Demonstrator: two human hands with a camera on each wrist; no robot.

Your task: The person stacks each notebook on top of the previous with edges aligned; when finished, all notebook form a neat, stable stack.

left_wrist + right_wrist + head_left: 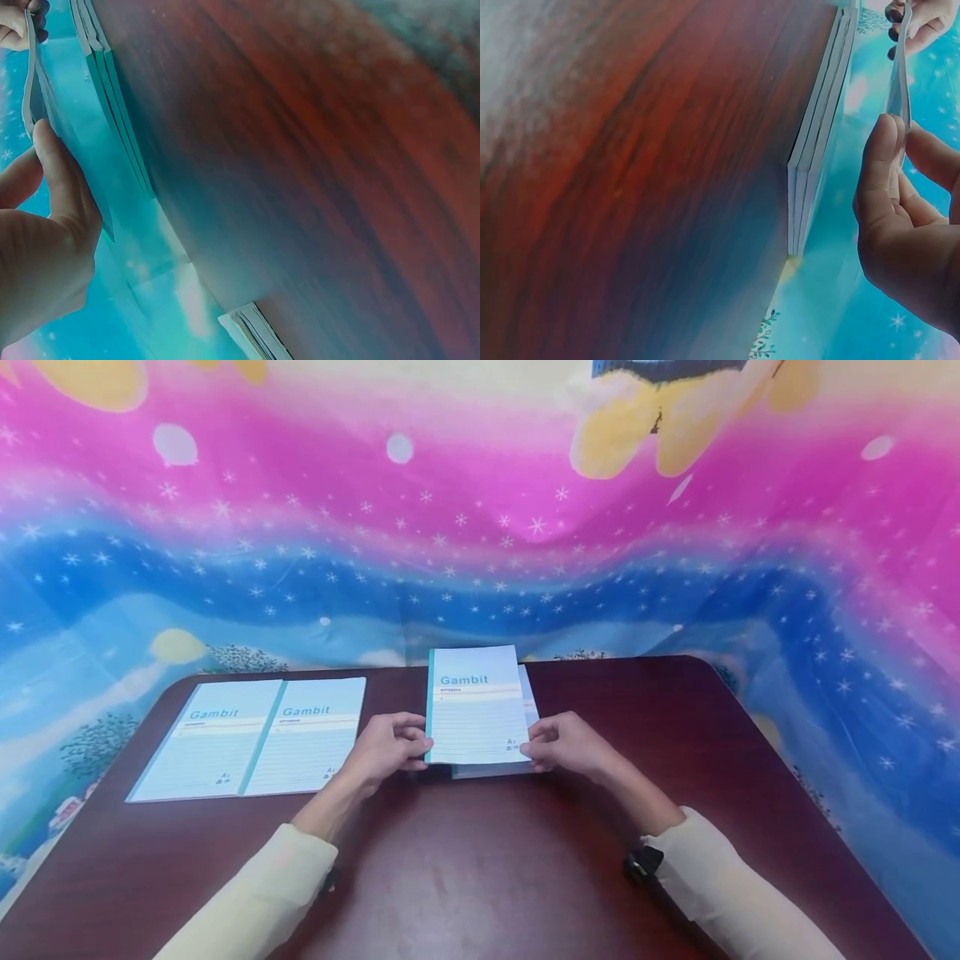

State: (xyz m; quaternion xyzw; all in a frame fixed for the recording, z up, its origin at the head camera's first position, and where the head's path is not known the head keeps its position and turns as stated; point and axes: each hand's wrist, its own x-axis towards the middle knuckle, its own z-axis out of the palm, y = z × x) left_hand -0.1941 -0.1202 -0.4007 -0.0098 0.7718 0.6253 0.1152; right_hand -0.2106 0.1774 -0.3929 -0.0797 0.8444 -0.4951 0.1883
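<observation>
A Gambit notebook (pixel 477 714) with a teal spine is held up between both hands, cover facing up. My left hand (pixel 386 745) pinches its lower left edge, thumb on top. At the lower right corner my right hand (pixel 566 745) pinches the opposite edge in the same way. Below it, partly covered, lies a stack of notebooks (pixel 491 771) on the table. Both wrist views show a gap between the held notebook (pixel 900 82) and the stack's layered edges (pixel 821 142).
Left of the hands, two Gambit notebook piles (pixel 202 747) (pixel 303 752) lie side by side on the dark reddish wooden table (pixel 450 877). A colourful printed cloth (pixel 480 543) with snowflakes hangs behind the table and along its sides.
</observation>
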